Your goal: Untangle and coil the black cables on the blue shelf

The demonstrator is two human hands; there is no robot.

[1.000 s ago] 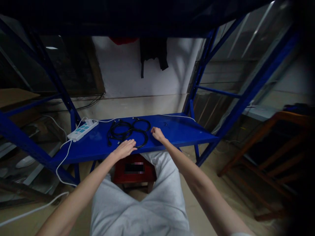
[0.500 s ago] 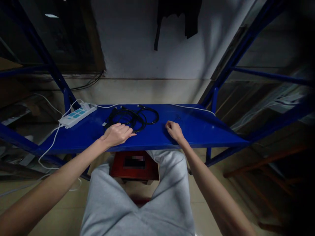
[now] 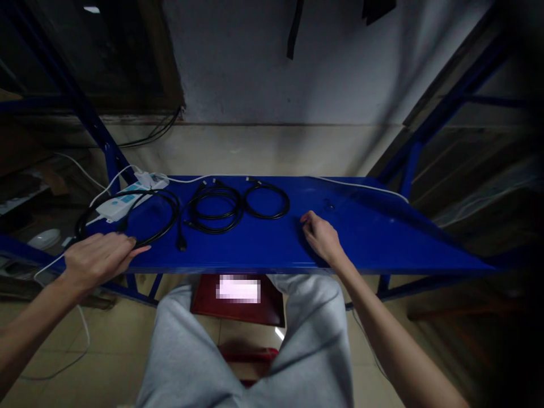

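At the left end of the blue shelf [image 3: 263, 246], my left hand [image 3: 100, 258] is closed around the near side of a coiled black cable [image 3: 177, 209]. The loop reaches over part of the white power strip [image 3: 121, 207]. A second coiled black cable [image 3: 215, 231] lies in the middle, with one dark plug [image 3: 182, 243] stretching toward the front edge. Beside it is a third black coil [image 3: 268, 217], its pale connector ends at the back. My right hand [image 3: 322, 235] rests on the shelf to the right of the coils, fingers curled, with nothing visible in them.
A white cord [image 3: 361, 186] runs along the back of the shelf. Some small dark rings [image 3: 329, 205] lie beyond my right hand. Blue frame posts [image 3: 410, 164] rise at both ends. A red-brown stool [image 3: 238, 314] stands below the shelf between my knees.
My left hand has moved left with a cable coil, off the pile and toward the power strip. The two other coils now show apart. My right hand has stayed on the shelf.
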